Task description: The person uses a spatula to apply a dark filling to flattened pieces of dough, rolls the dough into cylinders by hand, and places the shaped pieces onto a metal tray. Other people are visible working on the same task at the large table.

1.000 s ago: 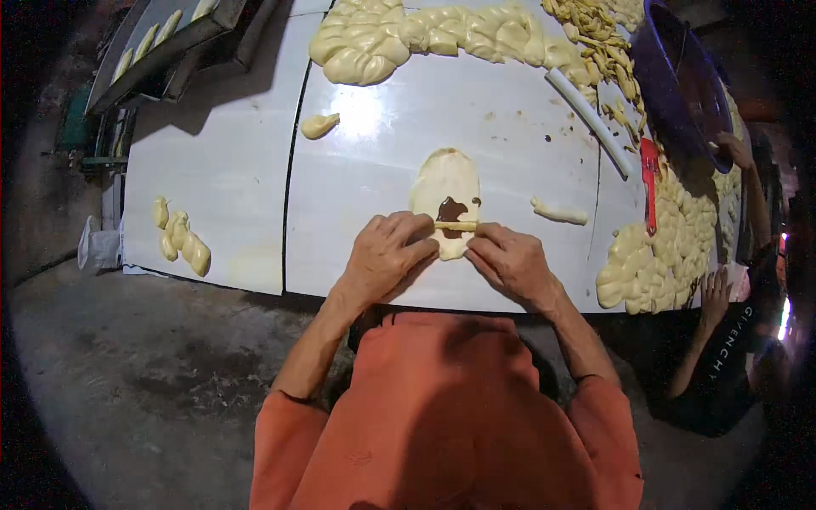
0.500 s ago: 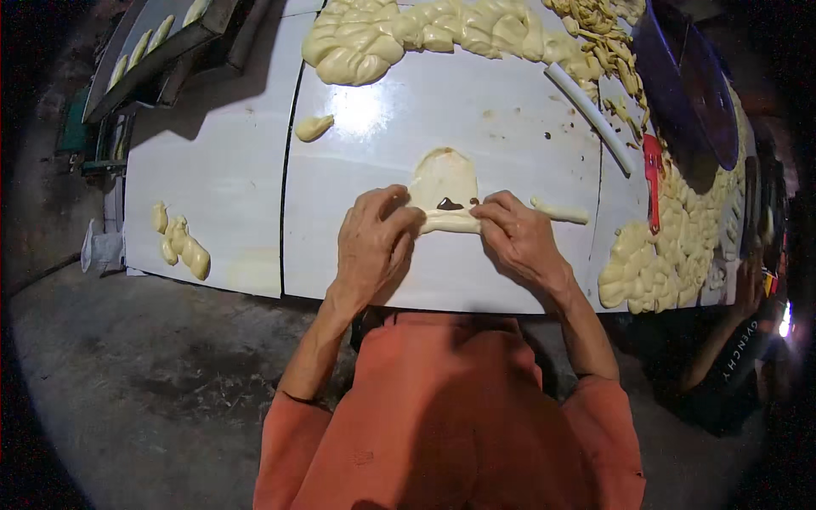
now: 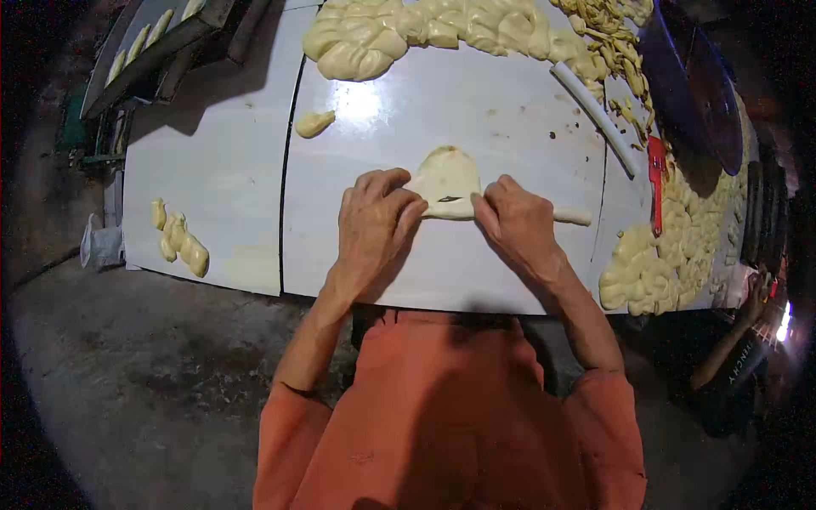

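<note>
A flattened oval piece of pale dough [image 3: 449,170] lies on the white worktop in front of me. Its near edge is folded over into a roll, and a thin sliver of dark filling [image 3: 449,199] shows just beyond the fold. My left hand [image 3: 374,225] pinches the left end of the fold, fingers curled. At the right end, my right hand [image 3: 523,225] grips it with thumb and bent fingers. A finished-looking thin dough roll [image 3: 574,218] sticks out past my right hand, partly hidden by it.
Dough lumps [image 3: 357,47] line the far edge, with more [image 3: 637,272] at right. A white rod [image 3: 595,119], a red tool [image 3: 655,183], yellow-brown strips [image 3: 608,51] and a dark blue basin [image 3: 693,93] stand right. A tray [image 3: 157,51] holds rolls at far left. Another person's arm [image 3: 731,336] is at right.
The folded edge of the dough has rolled slightly away from me, covering most of the dark filling. Both hands moved a little forward with it.
</note>
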`<state>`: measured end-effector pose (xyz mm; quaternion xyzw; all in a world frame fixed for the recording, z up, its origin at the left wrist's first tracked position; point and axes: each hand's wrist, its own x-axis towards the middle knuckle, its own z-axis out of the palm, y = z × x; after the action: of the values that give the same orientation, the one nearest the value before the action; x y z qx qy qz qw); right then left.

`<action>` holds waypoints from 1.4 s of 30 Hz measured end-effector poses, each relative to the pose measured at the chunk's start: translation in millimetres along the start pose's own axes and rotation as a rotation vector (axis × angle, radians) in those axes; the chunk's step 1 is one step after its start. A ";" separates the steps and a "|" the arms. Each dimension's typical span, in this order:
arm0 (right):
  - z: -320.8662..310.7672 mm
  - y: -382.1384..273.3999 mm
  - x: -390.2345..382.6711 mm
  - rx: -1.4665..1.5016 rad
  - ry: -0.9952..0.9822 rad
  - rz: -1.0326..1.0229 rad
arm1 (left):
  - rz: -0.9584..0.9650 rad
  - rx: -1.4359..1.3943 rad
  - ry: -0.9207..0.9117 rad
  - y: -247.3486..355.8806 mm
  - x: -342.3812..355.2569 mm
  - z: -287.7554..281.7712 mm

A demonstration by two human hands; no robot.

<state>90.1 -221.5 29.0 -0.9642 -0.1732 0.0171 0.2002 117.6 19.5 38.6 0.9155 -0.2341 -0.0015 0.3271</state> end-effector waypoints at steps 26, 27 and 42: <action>2.0 7.8 1.4 -0.023 0.214 -0.150 | 0.163 0.141 0.091 -14.9 0.9 4.0; -0.4 8.7 2.3 -0.006 0.194 -0.096 | 0.150 0.134 0.092 -14.8 2.4 3.1; 3.0 6.7 11.4 -0.065 0.160 -0.140 | 0.198 0.150 0.121 -16.2 10.3 14.5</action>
<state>102.7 -222.2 24.1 -0.9540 -0.2240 -0.0796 0.1826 131.4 17.4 19.1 0.9083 -0.3026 0.1032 0.2700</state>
